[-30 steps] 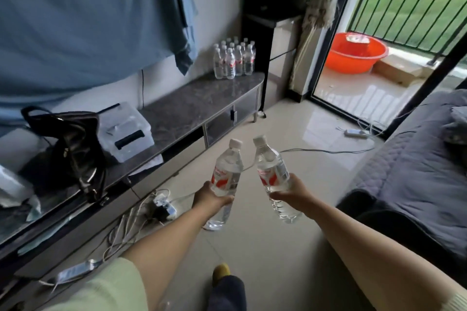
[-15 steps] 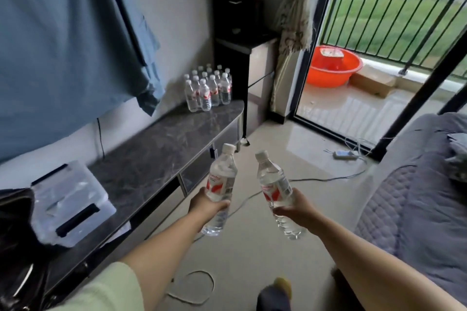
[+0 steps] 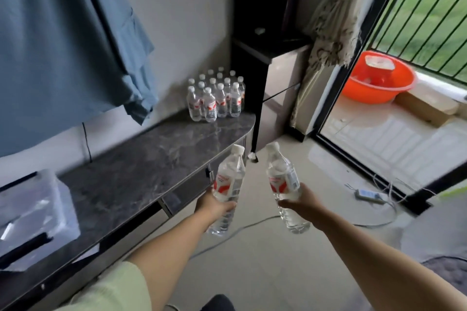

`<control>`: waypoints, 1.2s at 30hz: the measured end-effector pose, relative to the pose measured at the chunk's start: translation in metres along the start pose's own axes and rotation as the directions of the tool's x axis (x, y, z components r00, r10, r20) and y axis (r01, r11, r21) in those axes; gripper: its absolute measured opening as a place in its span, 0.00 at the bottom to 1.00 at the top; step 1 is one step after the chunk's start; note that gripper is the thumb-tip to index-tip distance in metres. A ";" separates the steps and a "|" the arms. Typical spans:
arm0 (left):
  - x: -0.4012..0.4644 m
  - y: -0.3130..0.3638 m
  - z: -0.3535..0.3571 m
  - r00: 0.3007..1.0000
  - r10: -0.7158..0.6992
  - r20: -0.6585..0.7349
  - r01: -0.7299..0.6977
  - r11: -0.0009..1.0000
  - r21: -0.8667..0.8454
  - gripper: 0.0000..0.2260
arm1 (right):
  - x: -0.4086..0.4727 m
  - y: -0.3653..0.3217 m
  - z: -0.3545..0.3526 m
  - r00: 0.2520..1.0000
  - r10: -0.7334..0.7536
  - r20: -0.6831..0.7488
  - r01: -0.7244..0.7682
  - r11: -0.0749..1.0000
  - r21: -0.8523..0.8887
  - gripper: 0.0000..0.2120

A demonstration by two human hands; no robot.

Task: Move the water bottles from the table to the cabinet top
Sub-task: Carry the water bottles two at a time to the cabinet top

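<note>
My left hand (image 3: 213,206) grips a clear water bottle (image 3: 228,179) with a white cap and a red-and-white label, held upright just off the front edge of the low cabinet. My right hand (image 3: 302,203) holds a second water bottle (image 3: 281,177) of the same kind, tilted slightly left, over the floor. The cabinet top (image 3: 141,166) is dark grey marble. At its far end, against the wall, stands a tight cluster of several identical bottles (image 3: 217,98).
A clear plastic box (image 3: 32,219) sits on the cabinet's near left. A blue cloth (image 3: 63,40) hangs over the wall. A tall black stand (image 3: 262,40) is beyond the cabinet's end. A power strip (image 3: 369,194) and cables lie on the floor by the balcony door; an orange basin (image 3: 379,81) is outside.
The view has moved forward along the cabinet; the bottle cluster is closer and the black bag is out of sight. Both hands still carry their bottles, now beside the cabinet's front edge.
</note>
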State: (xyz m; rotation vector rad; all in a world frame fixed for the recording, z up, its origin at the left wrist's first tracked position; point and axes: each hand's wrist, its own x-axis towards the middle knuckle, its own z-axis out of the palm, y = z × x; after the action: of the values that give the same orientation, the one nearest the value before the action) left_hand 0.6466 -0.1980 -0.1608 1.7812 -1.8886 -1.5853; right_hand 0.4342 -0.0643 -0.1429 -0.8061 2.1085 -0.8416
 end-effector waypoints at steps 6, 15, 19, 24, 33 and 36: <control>0.068 0.046 0.005 0.999 -0.034 -0.006 0.034 0.998 -0.055 0.23 | 0.080 -0.015 -0.019 0.999 0.034 0.039 -0.036 0.999 0.032 0.19; 0.221 0.126 -0.019 0.997 -0.055 0.051 0.059 0.996 -0.071 0.21 | 0.242 -0.083 -0.028 0.997 0.037 0.070 -0.043 0.996 0.084 0.14; 0.285 0.166 -0.047 0.996 -0.069 0.053 0.074 0.992 -0.103 0.18 | 0.308 -0.122 -0.028 0.998 0.022 0.052 -0.030 0.988 0.150 0.16; 0.340 0.196 -0.048 0.994 -0.081 0.079 0.098 0.964 -0.249 0.20 | 0.379 -0.137 -0.030 0.997 0.072 0.040 -0.078 0.980 0.184 0.21; 0.459 0.217 -0.003 0.968 -0.233 0.090 0.247 0.842 -0.480 0.21 | 0.527 -0.125 -0.006 0.986 0.141 0.088 -0.158 0.961 0.229 0.24; 0.509 0.213 0.020 0.958 -0.285 -0.002 0.249 0.841 -0.481 0.24 | 0.585 -0.113 0.011 0.982 0.129 0.136 -0.159 0.958 0.237 0.26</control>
State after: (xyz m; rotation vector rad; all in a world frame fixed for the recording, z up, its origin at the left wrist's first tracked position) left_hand 0.3313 -0.6294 -0.2981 1.8877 -1.1066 -1.8373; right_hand 0.1533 -0.5698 -0.2866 -0.5496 1.8863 -0.9311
